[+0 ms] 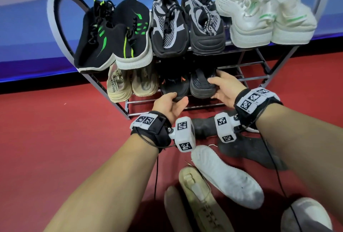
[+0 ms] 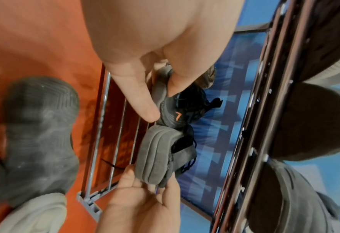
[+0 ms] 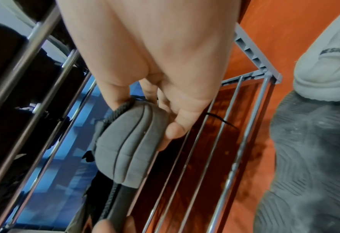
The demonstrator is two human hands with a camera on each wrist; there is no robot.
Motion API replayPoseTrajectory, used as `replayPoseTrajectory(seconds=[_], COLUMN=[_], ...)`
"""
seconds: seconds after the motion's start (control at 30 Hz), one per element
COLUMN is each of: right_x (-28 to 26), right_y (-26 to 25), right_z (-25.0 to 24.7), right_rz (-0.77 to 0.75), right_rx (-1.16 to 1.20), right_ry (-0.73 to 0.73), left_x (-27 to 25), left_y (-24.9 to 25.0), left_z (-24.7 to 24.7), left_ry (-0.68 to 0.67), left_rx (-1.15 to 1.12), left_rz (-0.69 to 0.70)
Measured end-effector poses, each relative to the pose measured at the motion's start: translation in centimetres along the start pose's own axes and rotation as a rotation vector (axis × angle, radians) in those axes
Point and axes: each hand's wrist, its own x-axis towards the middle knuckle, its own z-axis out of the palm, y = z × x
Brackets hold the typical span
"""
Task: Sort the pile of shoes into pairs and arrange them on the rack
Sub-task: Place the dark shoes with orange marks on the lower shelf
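A black pair with orange marks stands on the lower shelf of the metal rack (image 1: 141,101). My left hand (image 1: 177,98) pinches the heel of the left black shoe (image 1: 174,83), thumb under the sole, as the left wrist view shows at the orange-marked shoe (image 2: 175,113). My right hand (image 1: 217,87) grips the heel of the right black shoe (image 1: 201,85); its grey ribbed heel (image 3: 129,141) fills the right wrist view. A beige pair (image 1: 130,85) stands left of them. On the top shelf sit a black-green pair (image 1: 115,35), a black-grey pair (image 1: 187,23) and a white pair (image 1: 263,12).
Loose shoes lie on the red floor below my wrists: a white shoe sole-up (image 1: 226,176), a beige shoe (image 1: 200,194), dark grey shoes (image 1: 250,150) and a pale shoe (image 1: 306,215) at the bottom right. The lower shelf's right part (image 1: 250,77) holds nothing. A blue wall stands behind the rack.
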Motion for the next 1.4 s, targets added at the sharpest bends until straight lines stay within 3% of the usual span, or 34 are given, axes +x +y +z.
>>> replayPoseTrajectory(seconds=[0.17,0.37,0.53,0.97,1.13,1.4], right_x=[1.2,1.2,0.7,0.1,-2.3,-9.9], right_y=[-0.8,0.0,-0.4,-1.1,-2.0,-5.8], right_z=[0.9,1.1,1.5,1.5,1.9,3.8], right_rz=[-0.099,-0.083,0.118,0.127,0.018,-0.075], right_rx=[-0.197,-0.31,-0.306,-0.367,-0.543,-0.732], right_ry=[0.102,0.179,0.085,0.035,0.149,0.052], left_x=[0.4,0.0,-0.5,-1.4,-2.6,-9.6], left_y=[0.5,0.4,0.4,0.4,-0.3,0.6], left_z=[0.1,0.2,0.2,-0.1,0.6,0.7], left_ry=[0.007,-0.007,-0.009,-0.038,0.047,0.103], left_rx=[-0.142,-0.175,-0.198,-0.294,-0.054,0.347], left_rz=[-0.008,-0.029,-0.031,-0.144,-0.131,0.083])
